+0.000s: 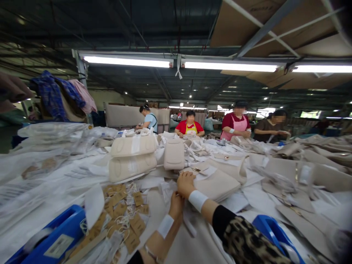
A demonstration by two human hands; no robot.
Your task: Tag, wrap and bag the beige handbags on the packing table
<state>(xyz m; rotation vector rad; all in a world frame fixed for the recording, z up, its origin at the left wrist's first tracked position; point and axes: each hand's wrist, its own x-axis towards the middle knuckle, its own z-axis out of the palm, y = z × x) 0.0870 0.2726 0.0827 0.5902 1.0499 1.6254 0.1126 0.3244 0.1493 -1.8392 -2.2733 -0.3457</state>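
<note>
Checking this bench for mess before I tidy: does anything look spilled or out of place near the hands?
The brown paper tags lie spilled in a loose heap with tangled white strings, left of the left hand. The right hand rests by a beige bag. Nothing looks damaged.

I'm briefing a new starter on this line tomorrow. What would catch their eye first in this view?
Probably the long table heaped with cream bags and white wrapping, running back to four seated workers on the far side. Up close, the right hand and left hand meet at a flat cream bag, with brown card tags piled to their left.
</note>
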